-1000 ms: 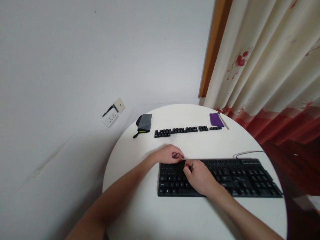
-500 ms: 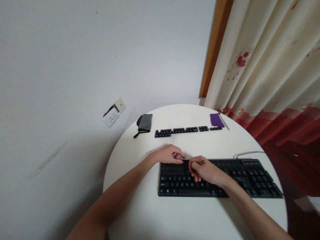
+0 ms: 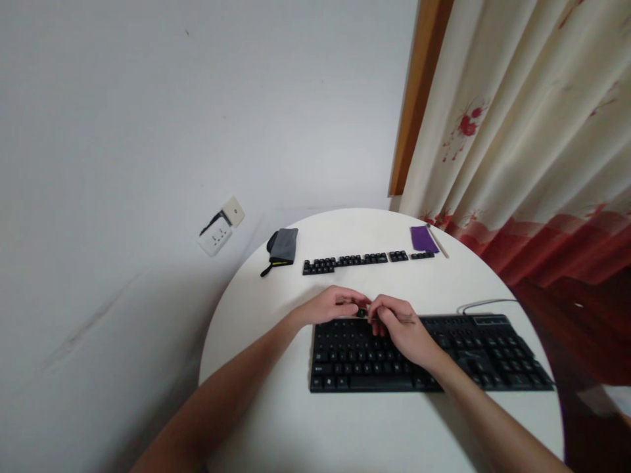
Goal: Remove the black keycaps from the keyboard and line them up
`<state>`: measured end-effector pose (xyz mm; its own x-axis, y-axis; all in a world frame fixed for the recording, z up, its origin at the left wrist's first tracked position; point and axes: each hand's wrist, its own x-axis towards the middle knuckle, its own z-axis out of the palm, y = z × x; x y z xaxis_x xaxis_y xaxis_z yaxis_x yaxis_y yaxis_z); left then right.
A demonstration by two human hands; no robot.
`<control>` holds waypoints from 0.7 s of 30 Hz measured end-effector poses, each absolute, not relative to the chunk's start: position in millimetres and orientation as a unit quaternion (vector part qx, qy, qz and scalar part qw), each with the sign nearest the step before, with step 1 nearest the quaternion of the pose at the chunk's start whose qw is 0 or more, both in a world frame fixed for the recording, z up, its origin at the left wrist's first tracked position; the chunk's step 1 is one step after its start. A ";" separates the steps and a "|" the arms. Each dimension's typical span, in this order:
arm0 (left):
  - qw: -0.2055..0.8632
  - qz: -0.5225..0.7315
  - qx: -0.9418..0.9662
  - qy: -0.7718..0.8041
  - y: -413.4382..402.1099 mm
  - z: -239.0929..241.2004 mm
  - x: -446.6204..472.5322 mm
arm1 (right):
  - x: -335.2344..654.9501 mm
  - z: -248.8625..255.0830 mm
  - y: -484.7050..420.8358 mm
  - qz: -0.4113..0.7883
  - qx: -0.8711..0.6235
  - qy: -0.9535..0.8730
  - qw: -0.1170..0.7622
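A black computer keyboard [image 3: 384,381] lies along the front of the table, with dark gaps in its far rows. Over its far edge, a small black keycap [image 3: 361,313] sits between my two hands. My left hand [image 3: 328,305] is closed, thumb and fingertips pinching the keycap from the left. My right hand [image 3: 398,325] is curled, its fingertips meeting the keycap from the right. A thin wire-like tool [image 3: 407,320] pokes out of the right fist; most of it is hidden by the fingers.
Loose black keycaps [image 3: 345,261] stand in a row farther back on the round white table [image 3: 276,420]. A grey pouch [image 3: 284,246] lies at the back left. A purple cloth [image 3: 422,239] and a thin stick [image 3: 438,241] lie at the back right. The keyboard's cable [image 3: 486,302] curves off rightward.
Both hands have come together at the keyboard's far edge. A keycap now shows between the fingertips. The right hand has shifted slightly up and the view has tilted a little.
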<state>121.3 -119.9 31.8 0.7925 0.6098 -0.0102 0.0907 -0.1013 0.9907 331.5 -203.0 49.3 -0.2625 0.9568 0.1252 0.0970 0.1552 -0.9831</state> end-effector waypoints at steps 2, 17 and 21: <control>0.647 0.208 0.691 0.246 -121.2 31.4 122.0 | 330.6 48.3 -204.0 0.488 -0.421 -0.627 0.437; 0.701 0.190 0.646 0.233 -125.5 33.1 131.5 | 319.7 49.1 -208.1 0.464 -0.453 -0.625 0.434; 0.699 0.203 0.639 0.249 -124.4 29.8 131.1 | 320.3 42.7 -204.9 0.459 -0.481 -0.592 0.455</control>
<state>131.1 -124.4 29.8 0.7933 0.6023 -0.0892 0.0349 0.1013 0.9942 320.3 -204.9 42.7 -0.1228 0.9876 0.0975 0.1530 0.1159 -0.9814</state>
